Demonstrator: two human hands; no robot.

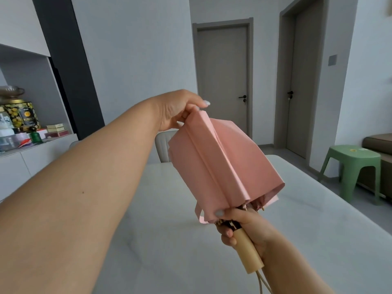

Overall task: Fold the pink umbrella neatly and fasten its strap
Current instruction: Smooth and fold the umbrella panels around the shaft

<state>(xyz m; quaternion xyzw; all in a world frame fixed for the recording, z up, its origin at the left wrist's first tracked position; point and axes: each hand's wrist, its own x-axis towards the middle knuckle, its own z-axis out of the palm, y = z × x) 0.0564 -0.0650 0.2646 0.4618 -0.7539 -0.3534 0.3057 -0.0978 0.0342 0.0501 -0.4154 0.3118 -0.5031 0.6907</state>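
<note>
The pink umbrella (224,166) is collapsed and held in the air above the table, its tip pointing away and up to the left. Its panels lie in loose flat pleats. My left hand (178,111) pinches the far top end of one pleat between thumb and fingers. My right hand (244,225) is closed around the cream handle (247,249) and the rib ends, thumb pressing the fabric's lower edge. A thin pink strap (198,211) hangs loose at the lower left of the canopy. A cream wrist cord (262,281) dangles from the handle.
A white table (318,230) spreads below the umbrella, with a grey chair back (162,147) at its far edge. A green plastic stool (352,166) stands to the right. A sideboard (31,158) with tins and bottles is on the left. Two closed doors are behind.
</note>
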